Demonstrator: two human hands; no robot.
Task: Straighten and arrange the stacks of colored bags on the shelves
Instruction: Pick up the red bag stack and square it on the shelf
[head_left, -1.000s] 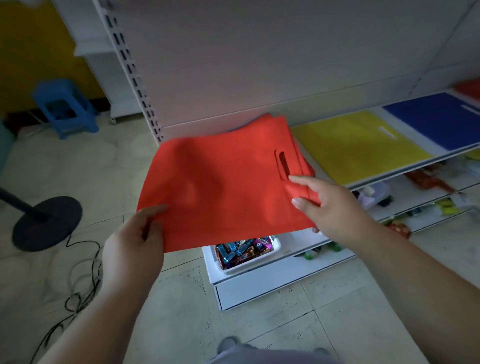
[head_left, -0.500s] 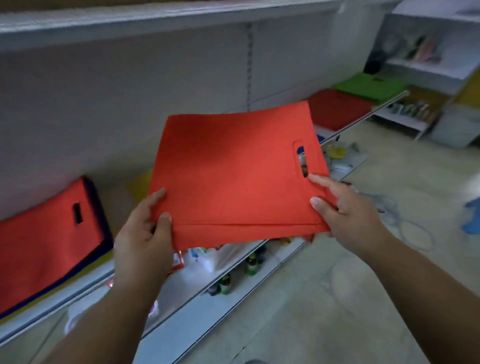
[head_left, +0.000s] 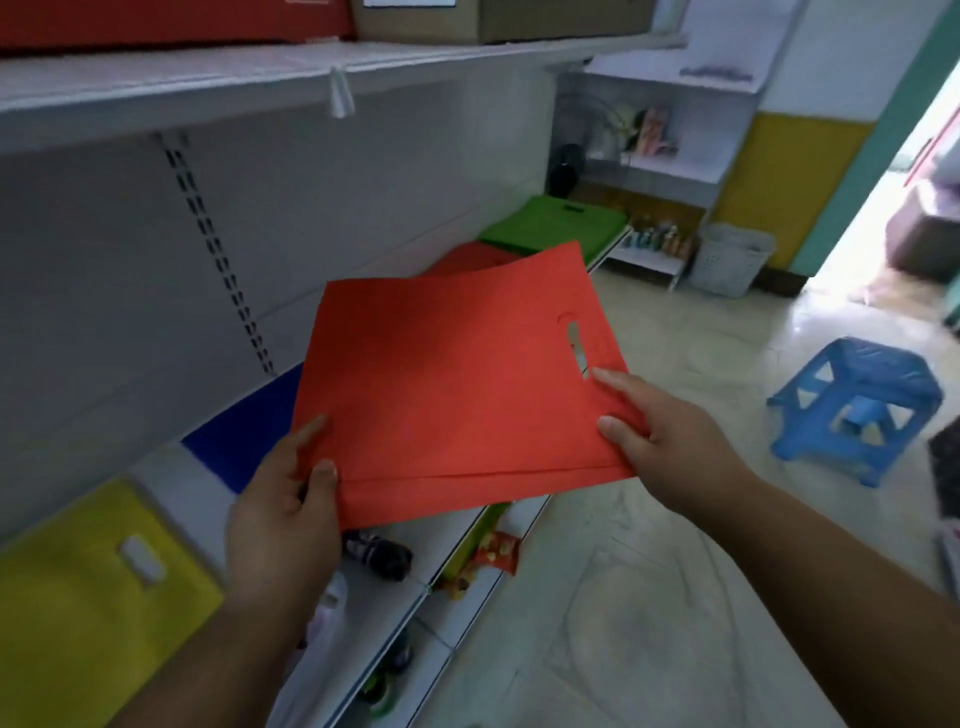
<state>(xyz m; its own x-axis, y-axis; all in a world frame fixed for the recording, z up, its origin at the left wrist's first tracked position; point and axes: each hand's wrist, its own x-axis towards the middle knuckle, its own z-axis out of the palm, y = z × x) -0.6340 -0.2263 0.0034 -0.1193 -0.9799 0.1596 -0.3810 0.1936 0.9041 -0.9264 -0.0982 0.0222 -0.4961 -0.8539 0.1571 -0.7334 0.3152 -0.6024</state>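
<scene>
We hold a small stack of red bags (head_left: 457, 395) in mid-air in front of the shelving, both hands pinching it at its near corners. Our left hand (head_left: 283, 512) grips the near left corner, thumb pressed on top and fingers underneath; our right hand (head_left: 670, 441) clamps the near right corner just below the cut-out handle slot (head_left: 575, 347), thumb and forefinger lying on the top face. The stack sits roughly flat, tilted slightly, with at least two layers showing along the near edge and a second bag fanned out at the far right corner.

Beneath and behind the held stack, the middle shelf (head_left: 156, 467) carries other piles: a yellow bag stack (head_left: 88, 613) at the near left, a blue bag stack (head_left: 249, 431) partly hidden under the red one, then another red pile (head_left: 470, 260) and a green bag stack (head_left: 556, 228) at the far end. The upper shelf (head_left: 260, 88) runs overhead. Lower shelves hold blurred packaged goods we cannot identify.

Out on the tiled floor (head_left: 649, 597) to the right stands a blue plastic stool (head_left: 857, 410), well apart from the shelving. A white basket (head_left: 727, 260) sits near a far rack by the yellow wall.
</scene>
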